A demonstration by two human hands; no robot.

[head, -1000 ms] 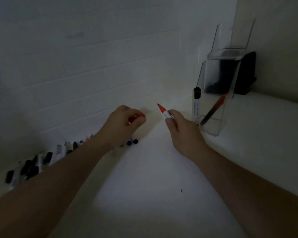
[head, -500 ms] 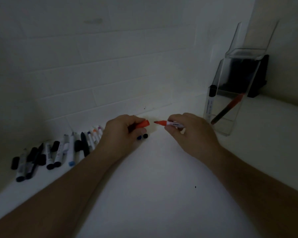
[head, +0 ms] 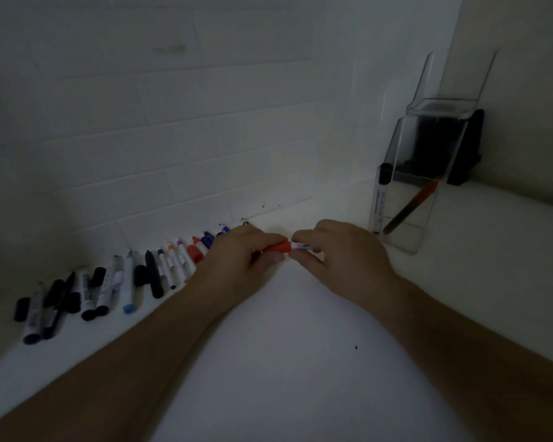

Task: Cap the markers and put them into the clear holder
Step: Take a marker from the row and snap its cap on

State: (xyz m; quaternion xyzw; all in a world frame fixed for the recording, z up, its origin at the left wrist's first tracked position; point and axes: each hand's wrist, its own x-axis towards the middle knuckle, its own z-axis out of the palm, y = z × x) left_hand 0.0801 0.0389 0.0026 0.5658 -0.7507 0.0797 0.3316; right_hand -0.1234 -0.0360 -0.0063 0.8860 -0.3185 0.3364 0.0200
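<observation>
Red-capped white marker (head: 292, 246) between hands.

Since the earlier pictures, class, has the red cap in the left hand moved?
Yes. The red cap has closed rightward, toward the clear holder, onto the marker that the right hand holds.

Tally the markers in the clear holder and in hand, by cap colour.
Black-capped: 1, the upright marker in the clear holder.
Red-capped: 2, the leaning marker in the holder and the held marker between left hand and right hand.
Total: 3

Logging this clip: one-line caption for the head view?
Both hands press a red cap onto a marker beside the clear holder.
</observation>
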